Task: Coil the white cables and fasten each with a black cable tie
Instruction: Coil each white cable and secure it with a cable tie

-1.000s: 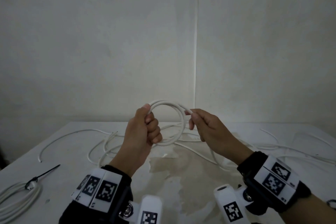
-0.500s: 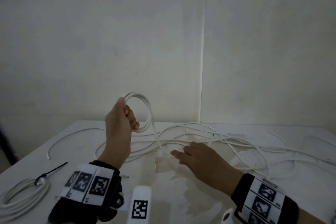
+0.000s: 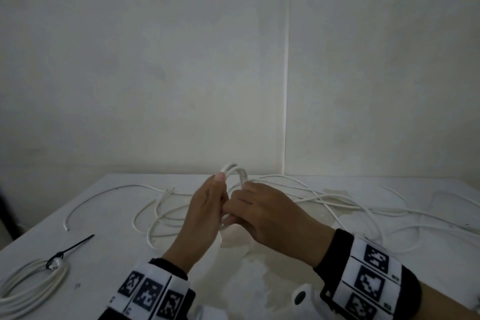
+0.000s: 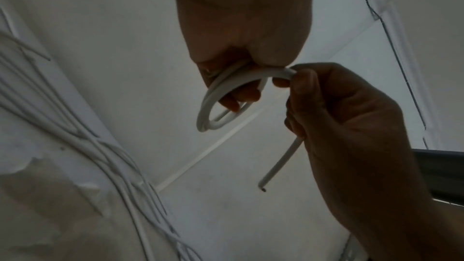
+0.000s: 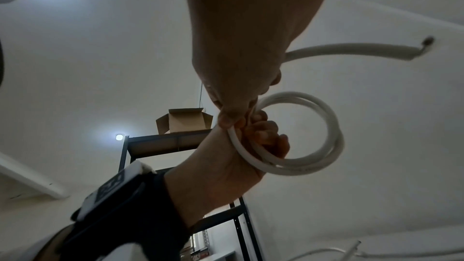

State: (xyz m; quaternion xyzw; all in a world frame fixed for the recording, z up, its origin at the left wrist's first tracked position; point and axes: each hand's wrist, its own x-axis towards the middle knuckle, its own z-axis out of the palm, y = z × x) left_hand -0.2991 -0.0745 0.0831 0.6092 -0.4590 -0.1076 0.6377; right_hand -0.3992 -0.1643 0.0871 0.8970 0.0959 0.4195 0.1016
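Observation:
A small coil of white cable (image 3: 235, 169) stands just above the table, and my left hand (image 3: 213, 200) grips its lower part. In the left wrist view the coil (image 4: 208, 110) loops around my left fingers. My right hand (image 3: 249, 205) is pressed against the left one. It pinches the same cable beside the coil (image 4: 281, 73), and the cut free end (image 4: 278, 166) hangs below it. In the right wrist view the coil (image 5: 311, 154) has two or three turns. More loose white cable (image 3: 337, 205) sprawls over the table behind my hands.
A finished coil (image 3: 31, 283) fastened with a black cable tie (image 3: 70, 248) lies at the table's (image 3: 109, 254) front left. Loose cable strands (image 3: 109, 189) spread left and right across the back. A wall stands close behind. A metal shelf with a cardboard box (image 5: 183, 120) is behind me.
My right hand has left the tabletop and come up to the coil, gripping the cable. My left hand has brought the coil lower and toward the middle.

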